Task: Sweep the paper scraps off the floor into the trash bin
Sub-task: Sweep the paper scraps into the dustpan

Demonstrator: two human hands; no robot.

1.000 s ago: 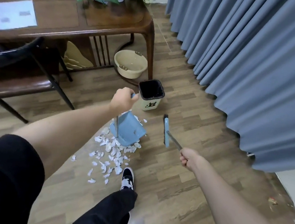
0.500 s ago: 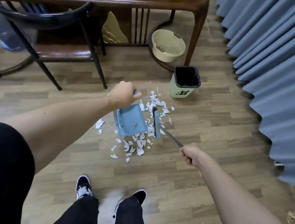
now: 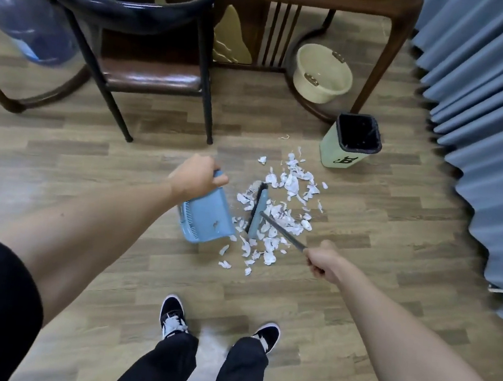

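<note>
White paper scraps (image 3: 287,194) lie scattered on the wooden floor in front of me. My left hand (image 3: 196,177) grips the handle of a blue dustpan (image 3: 206,215), which rests on the floor with its mouth toward the scraps. My right hand (image 3: 324,261) holds the thin dark handle of a small broom (image 3: 257,211). Its blue head stands among the scraps just right of the dustpan. A pale green trash bin (image 3: 349,143) with a black liner stands open at the upper right, beyond the scraps.
A dark chair (image 3: 150,73) and a wooden desk (image 3: 388,42) stand ahead. A cream basin (image 3: 321,74) sits under the desk and a water jug (image 3: 23,23) at the left. Blue curtains (image 3: 489,124) hang on the right. My feet (image 3: 174,318) stand below the scraps.
The view has tilted down and I have stepped back to stand on both feet. The broom head has swung from right of the pile into the scraps, close to the dustpan.
</note>
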